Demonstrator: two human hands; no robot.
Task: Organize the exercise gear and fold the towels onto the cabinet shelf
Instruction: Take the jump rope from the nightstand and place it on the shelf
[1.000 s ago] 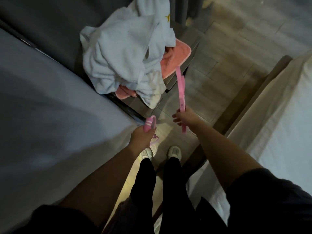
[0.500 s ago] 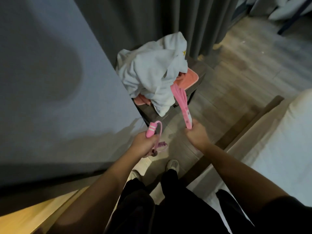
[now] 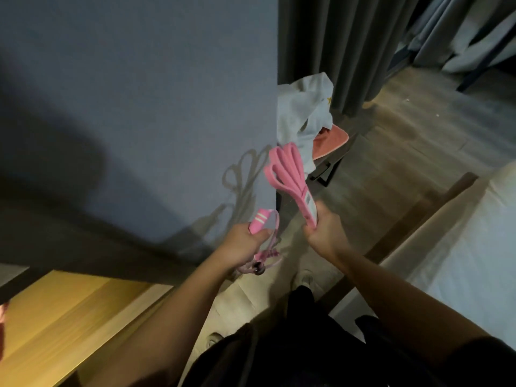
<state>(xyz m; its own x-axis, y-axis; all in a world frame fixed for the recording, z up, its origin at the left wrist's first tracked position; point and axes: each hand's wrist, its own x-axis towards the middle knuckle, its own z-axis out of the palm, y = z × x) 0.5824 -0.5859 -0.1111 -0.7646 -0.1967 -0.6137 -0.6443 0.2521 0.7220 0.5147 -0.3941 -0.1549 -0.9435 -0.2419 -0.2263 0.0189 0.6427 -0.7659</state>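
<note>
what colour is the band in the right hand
Pink resistance band, clearest in the head view.

white towel [image 3: 303, 113]: left part behind blue panel [image 3: 167, 107] | orange towel [image 3: 332, 138]: half-covered | jump rope [image 3: 262, 257]: cord blurred, perhaps knotted

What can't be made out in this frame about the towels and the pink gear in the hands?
Head view only.
The white towel: left part hidden behind the blue-grey panel.
The orange towel: mostly covered by the white towel.
The pink band in the right hand: label too blurred to read.
The jump rope in the left hand: cord bundle below the fist blurred; handle count unclear.
</note>
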